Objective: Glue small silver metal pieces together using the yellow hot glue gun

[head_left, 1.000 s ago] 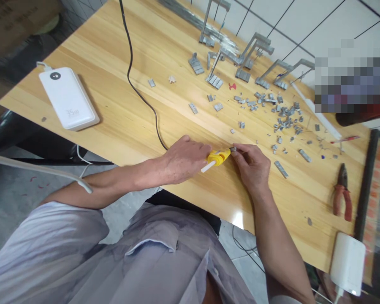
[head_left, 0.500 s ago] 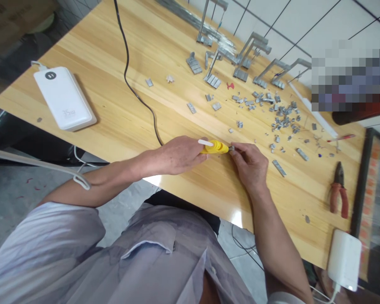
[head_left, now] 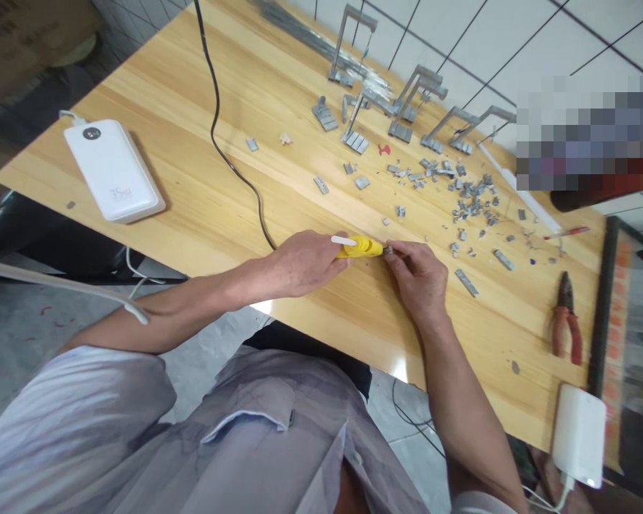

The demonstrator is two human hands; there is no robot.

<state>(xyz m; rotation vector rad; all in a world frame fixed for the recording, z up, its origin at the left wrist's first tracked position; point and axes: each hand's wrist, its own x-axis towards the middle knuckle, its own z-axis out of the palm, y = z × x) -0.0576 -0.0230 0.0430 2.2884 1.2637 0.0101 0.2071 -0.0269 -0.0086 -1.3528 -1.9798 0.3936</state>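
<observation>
My left hand [head_left: 311,263] is wrapped round a yellow hot glue gun [head_left: 362,247], with a white glue stick poking out of its rear end. Its dark nozzle points right and meets a tiny grey piece [head_left: 389,250] at the fingertips of my right hand [head_left: 419,277]. The right thumb and forefinger pinch that piece, which they mostly cover. Both hands are low over the wooden table [head_left: 321,321], close to its near edge. Beyond my right hand lie many small grey pieces [head_left: 474,196] in a loose scatter.
Several grey frame-shaped fixtures [head_left: 356,141] stand toward the tiled wall. Red-handled pliers [head_left: 566,328] lie at the right, near a white power bank [head_left: 579,435]. Another white power bank [head_left: 112,171] sits at the left. A black cord [head_left: 230,160] crosses the table to the glue gun side.
The whole view has shifted slightly, so the things on the right appear a little further left. Both hands keep the same hold, with the nozzle still at the small piece.
</observation>
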